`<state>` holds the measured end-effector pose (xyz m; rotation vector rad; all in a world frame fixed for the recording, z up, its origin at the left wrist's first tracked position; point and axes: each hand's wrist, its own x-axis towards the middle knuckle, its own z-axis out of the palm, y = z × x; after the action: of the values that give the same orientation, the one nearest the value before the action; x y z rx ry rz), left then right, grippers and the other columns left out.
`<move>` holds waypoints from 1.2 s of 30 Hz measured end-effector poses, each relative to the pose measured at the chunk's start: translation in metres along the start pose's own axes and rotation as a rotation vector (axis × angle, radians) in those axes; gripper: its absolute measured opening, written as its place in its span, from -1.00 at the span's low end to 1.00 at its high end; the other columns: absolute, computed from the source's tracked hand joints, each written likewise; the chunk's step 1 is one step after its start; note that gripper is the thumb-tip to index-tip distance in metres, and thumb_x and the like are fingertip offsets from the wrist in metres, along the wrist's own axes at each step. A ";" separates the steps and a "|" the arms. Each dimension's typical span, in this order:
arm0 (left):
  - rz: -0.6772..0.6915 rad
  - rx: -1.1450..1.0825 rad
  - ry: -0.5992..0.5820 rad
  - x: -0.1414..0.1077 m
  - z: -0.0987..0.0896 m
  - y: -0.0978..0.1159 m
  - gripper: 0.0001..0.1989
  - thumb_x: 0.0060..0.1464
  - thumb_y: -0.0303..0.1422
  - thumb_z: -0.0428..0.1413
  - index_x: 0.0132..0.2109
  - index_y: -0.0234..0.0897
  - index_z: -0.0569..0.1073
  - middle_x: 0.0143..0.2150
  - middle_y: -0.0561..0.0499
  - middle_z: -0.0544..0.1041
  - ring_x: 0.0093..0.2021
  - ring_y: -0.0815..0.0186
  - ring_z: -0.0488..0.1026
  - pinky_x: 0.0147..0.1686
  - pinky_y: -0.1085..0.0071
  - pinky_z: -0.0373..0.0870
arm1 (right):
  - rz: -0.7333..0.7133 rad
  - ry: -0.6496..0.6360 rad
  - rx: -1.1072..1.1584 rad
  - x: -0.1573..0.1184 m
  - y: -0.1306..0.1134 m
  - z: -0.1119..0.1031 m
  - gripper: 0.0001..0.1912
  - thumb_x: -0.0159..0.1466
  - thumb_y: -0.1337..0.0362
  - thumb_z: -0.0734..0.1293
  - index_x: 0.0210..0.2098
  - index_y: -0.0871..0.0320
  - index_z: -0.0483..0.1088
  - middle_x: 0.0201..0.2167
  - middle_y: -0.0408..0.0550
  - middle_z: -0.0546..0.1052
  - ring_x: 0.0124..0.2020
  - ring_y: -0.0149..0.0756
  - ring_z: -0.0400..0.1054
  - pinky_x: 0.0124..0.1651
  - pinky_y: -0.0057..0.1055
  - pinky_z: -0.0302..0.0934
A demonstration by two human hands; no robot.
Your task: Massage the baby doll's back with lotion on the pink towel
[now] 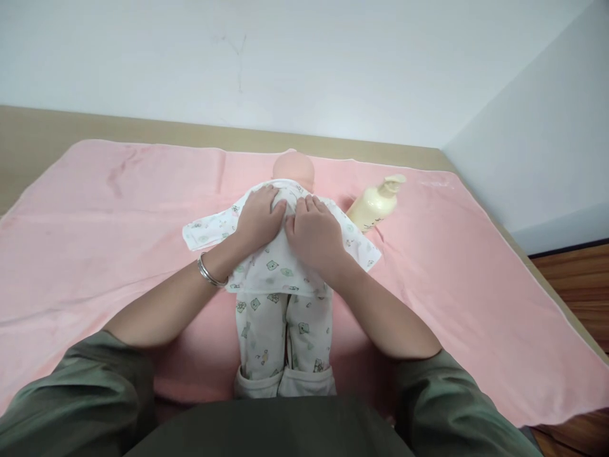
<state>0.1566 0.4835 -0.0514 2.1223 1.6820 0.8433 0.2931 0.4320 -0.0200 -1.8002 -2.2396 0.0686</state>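
Observation:
A baby doll [293,168] lies face down, its bald head toward the wall. It wears a white printed top [278,270] and matching trousers [309,330] with turned-up cuffs. Flat on the left side of the doll's upper back rests my left hand [260,218], fingers stretched out, with a silver bangle on the wrist. My right hand [316,231] lies on the right side of the back, its fingers also extended toward the shoulder. The two thumbs are close to each other near the middle. The doll's sleeves spread out to both sides, and no doll hands show.
A cream pump bottle [375,204] lies tilted on the pink blanket [457,285], touching or close behind the doll's right-hand sleeve. The blanket covers a wooden table [190,129] against a white wall [295,70]. Brown wooden furniture [578,279] stands lower at the right.

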 end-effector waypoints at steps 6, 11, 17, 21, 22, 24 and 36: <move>0.137 0.108 0.056 -0.018 -0.001 0.016 -0.64 0.27 -0.29 -0.10 -0.11 -0.35 0.55 0.04 -0.29 0.59 0.17 -0.05 0.46 0.32 -0.03 0.35 | 0.062 -0.055 0.103 0.023 0.023 0.002 -0.51 0.50 0.19 0.07 0.15 0.41 0.41 0.23 0.27 0.42 0.34 0.06 0.23 0.42 -0.07 0.13; 0.172 0.139 -0.009 -0.025 -0.005 0.025 -0.64 0.29 -0.34 -0.12 -0.09 -0.43 0.53 0.12 -0.32 0.54 0.25 -0.04 0.39 0.36 0.02 0.30 | 0.035 -0.036 0.052 0.032 0.030 0.008 -0.48 0.50 0.22 0.05 0.18 0.50 0.38 0.23 0.33 0.41 0.32 0.06 0.24 0.45 -0.08 0.04; 0.156 0.062 -0.075 -0.005 -0.010 0.010 -0.71 0.25 -0.41 -0.14 -0.40 -0.22 0.37 -0.15 -0.18 0.54 -0.03 0.11 0.46 0.15 0.10 0.42 | 0.032 0.023 -0.072 0.011 0.010 0.003 -0.49 0.52 0.19 0.04 0.05 0.46 0.46 0.06 0.32 0.51 0.20 0.08 0.34 0.32 -0.06 0.19; 0.204 0.087 -0.048 0.003 -0.006 0.001 -0.70 0.25 -0.41 -0.17 -0.45 -0.18 0.28 -0.24 -0.17 0.49 -0.12 0.09 0.44 0.05 0.09 0.44 | -0.008 0.013 -0.129 -0.003 -0.004 0.000 -0.53 0.50 0.27 0.09 0.10 0.52 0.44 0.13 0.38 0.48 0.25 0.08 0.33 0.35 -0.11 0.20; 0.213 0.099 -0.042 0.003 -0.005 0.000 -0.70 0.25 -0.41 -0.18 -0.43 -0.19 0.29 -0.24 -0.18 0.49 -0.12 0.08 0.44 0.05 0.08 0.43 | -0.020 0.007 -0.136 -0.004 -0.006 0.000 -0.54 0.49 0.29 0.11 0.12 0.54 0.43 0.16 0.39 0.46 0.28 0.08 0.32 0.37 -0.12 0.18; 0.205 0.112 -0.023 0.001 -0.002 -0.001 -0.71 0.26 -0.41 -0.20 -0.35 -0.22 0.36 -0.19 -0.22 0.51 -0.08 0.06 0.45 0.09 0.07 0.42 | -0.031 0.008 -0.123 -0.004 -0.006 0.001 -0.52 0.48 0.30 0.11 0.17 0.57 0.40 0.20 0.40 0.43 0.33 0.08 0.27 0.42 -0.13 0.14; 0.106 0.142 0.075 -0.014 0.007 0.008 -0.56 0.31 -0.34 -0.20 0.07 -0.45 0.48 0.15 -0.32 0.54 0.23 -0.01 0.42 0.34 0.01 0.30 | 0.086 -0.030 0.146 0.029 0.025 0.013 -0.36 0.46 0.17 0.12 0.39 0.47 0.18 0.43 0.27 0.17 0.49 0.06 0.00 0.56 0.00 -0.16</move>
<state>0.1651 0.4690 -0.0553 2.3196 1.7263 0.8675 0.3085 0.4675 -0.0324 -1.8268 -2.1164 0.2707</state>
